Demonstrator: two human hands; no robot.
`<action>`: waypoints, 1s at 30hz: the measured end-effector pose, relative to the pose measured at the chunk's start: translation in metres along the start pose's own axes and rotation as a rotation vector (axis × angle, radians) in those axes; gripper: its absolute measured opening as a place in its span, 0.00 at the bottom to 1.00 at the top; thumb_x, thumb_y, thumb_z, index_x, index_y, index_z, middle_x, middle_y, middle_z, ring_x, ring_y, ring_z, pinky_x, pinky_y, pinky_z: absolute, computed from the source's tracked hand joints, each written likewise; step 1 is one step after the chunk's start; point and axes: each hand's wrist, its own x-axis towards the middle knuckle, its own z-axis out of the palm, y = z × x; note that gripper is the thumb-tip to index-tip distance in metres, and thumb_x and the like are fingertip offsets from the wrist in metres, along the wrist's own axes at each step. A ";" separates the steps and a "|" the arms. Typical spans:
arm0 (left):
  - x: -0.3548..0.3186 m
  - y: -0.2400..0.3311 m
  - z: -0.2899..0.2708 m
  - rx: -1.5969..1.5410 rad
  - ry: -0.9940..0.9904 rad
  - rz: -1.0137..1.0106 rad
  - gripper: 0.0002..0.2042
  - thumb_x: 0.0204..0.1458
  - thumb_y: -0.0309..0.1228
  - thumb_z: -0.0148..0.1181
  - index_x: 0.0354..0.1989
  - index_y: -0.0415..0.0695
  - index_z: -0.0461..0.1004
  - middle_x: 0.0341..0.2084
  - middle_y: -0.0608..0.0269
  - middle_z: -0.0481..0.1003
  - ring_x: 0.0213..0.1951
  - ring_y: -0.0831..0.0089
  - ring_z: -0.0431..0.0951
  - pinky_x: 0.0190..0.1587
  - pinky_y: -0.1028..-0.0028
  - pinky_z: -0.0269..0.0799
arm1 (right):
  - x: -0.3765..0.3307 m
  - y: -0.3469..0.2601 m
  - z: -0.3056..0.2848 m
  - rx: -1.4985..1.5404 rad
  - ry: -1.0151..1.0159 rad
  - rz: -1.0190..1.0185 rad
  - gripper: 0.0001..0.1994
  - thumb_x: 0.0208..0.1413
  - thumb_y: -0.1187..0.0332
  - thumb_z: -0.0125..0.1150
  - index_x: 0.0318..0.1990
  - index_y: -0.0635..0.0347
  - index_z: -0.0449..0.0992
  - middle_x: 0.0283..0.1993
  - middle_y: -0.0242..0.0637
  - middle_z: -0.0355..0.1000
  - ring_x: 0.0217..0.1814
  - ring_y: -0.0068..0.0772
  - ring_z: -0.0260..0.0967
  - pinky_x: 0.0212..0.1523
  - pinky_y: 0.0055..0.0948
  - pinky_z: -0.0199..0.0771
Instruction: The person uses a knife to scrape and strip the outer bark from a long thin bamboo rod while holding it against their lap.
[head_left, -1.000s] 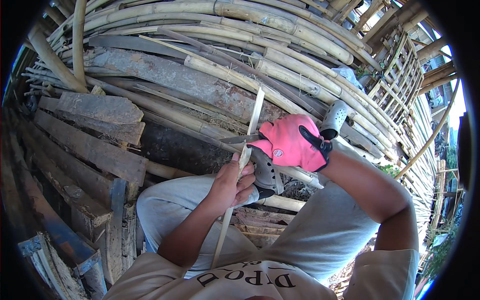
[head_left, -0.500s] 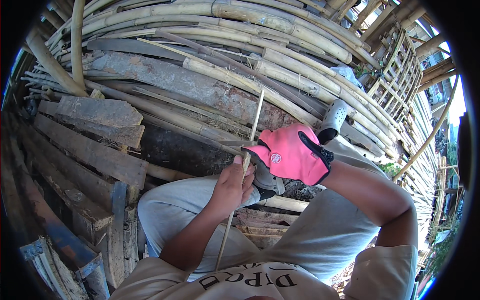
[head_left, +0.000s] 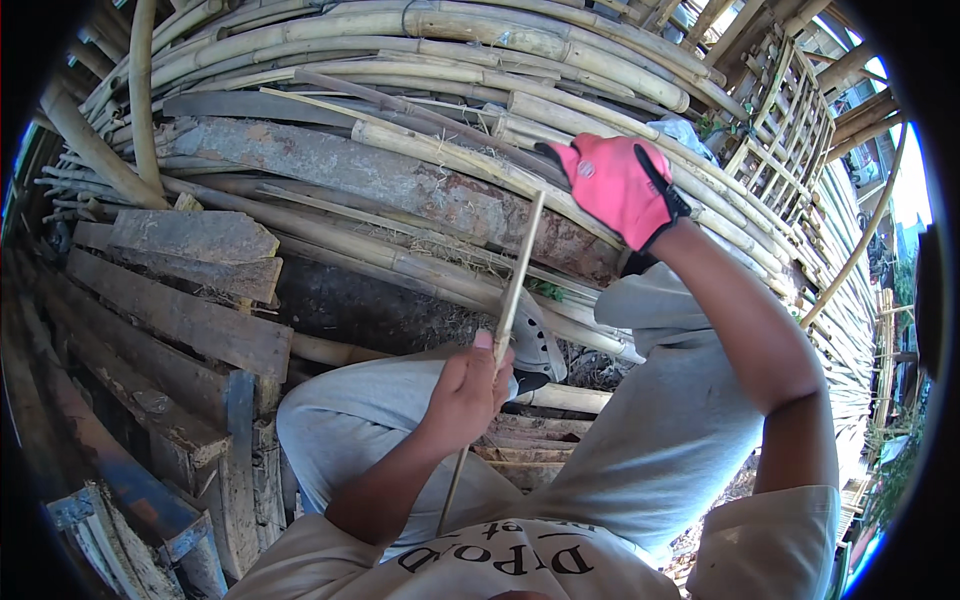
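My left hand (head_left: 468, 392), bare, is closed around a thin bamboo strip (head_left: 524, 258). The strip stands at a slant, its upper end rising past my fingers and its lower part running down toward my shirt. Up and to the right, apart from the strip, is my right hand (head_left: 615, 185) in a pink glove with black fingertips. Its back faces up and its fingers curl under, so whatever they hold is hidden. A grey perforated clog (head_left: 537, 345) on my foot shows just beyond my left hand.
Long bamboo poles (head_left: 600, 65) lie piled across the far side. A rusty, weathered plank (head_left: 330, 165) rests along them. Old boards (head_left: 180, 310) are stacked at the left, and a bamboo lattice (head_left: 785, 115) stands at the far right.
My right hand has moved up and away from my left hand and the strip. More of the strip above my left hand now shows, and my left hand is slightly lower.
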 end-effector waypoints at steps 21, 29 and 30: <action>0.024 0.017 -0.036 -0.140 -0.051 -0.050 0.19 0.68 0.48 0.43 0.38 0.43 0.67 0.14 0.69 0.63 0.10 0.80 0.59 0.10 0.78 0.57 | -0.022 -0.022 -0.021 0.836 -0.420 -0.171 0.16 0.67 0.55 0.53 0.43 0.59 0.77 0.26 0.30 0.72 0.28 0.22 0.68 0.33 0.26 0.72; 0.029 0.017 -0.035 -0.156 -0.093 -0.082 0.22 0.68 0.56 0.37 0.38 0.49 0.64 0.10 0.73 0.56 0.08 0.83 0.53 0.09 0.80 0.50 | -0.025 -0.022 0.008 0.421 -0.174 -0.441 0.26 0.54 0.74 0.55 0.63 0.45 0.68 0.35 0.43 0.72 0.31 0.46 0.72 0.33 0.40 0.74; 0.028 0.018 -0.034 -0.142 -0.076 -0.064 0.23 0.67 0.57 0.36 0.36 0.49 0.63 0.10 0.74 0.55 0.08 0.84 0.51 0.09 0.80 0.47 | -0.024 -0.025 0.006 0.395 -0.139 -0.465 0.27 0.54 0.74 0.55 0.63 0.45 0.68 0.35 0.43 0.72 0.31 0.46 0.72 0.32 0.40 0.74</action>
